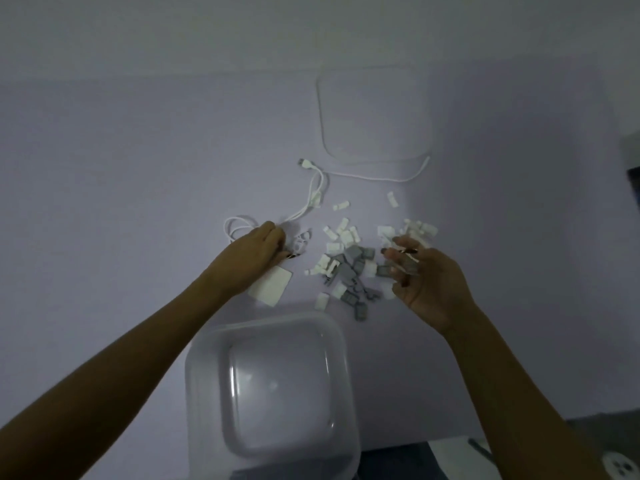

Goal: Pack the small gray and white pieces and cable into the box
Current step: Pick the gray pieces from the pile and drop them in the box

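A clear plastic box [207, 393] stands open at the near edge of the pale table. Beyond it lies a loose heap of small gray pieces [353, 271] and white pieces [341, 233]. A white cable [311, 199] runs from a plug at the back down to a coil on the left. My left hand [258, 252] rests on the coil's end, fingers curled over it, beside a flat white card [270, 289]. My right hand [426, 275] hovers over the right side of the heap, fingers pinched on a few gray pieces.
The box's square translucent lid [374, 116] lies flat at the back of the table, with the cable curving along its near edge. A dark object [632, 168] sits at the right border. The table's near edge [519, 424] shows at lower right.
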The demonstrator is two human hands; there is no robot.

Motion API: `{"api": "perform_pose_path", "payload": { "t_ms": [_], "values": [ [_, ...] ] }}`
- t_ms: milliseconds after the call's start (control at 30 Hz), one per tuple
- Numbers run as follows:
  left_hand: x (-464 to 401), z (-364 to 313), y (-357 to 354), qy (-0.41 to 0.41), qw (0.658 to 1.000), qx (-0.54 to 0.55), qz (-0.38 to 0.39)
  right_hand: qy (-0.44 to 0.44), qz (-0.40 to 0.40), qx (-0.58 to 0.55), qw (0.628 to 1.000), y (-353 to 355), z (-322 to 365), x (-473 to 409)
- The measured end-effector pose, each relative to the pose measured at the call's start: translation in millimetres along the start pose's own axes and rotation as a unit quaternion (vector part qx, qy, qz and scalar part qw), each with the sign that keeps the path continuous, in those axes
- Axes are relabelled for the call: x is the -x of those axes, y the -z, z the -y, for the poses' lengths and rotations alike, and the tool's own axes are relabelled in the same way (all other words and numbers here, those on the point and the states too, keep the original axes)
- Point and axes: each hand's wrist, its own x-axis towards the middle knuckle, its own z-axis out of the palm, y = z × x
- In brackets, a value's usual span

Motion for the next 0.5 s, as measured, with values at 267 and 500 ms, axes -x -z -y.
{"api": "perform_pose_path", "payload": {
  "t_ms": [267,500],
  "values": [
    [5.4,-30.4,8.9,0.195,0.874,0.432,-0.111,0.206,-0.144,0.687,0.682,-12.2,-24.7,-28.6],
    [7.2,-44.1,10.1,0.195,0.575,0.793,-0.049,0.172,-0.184,0.805,0.538,-17.5,-41.3,-55.5]
  ]
}}
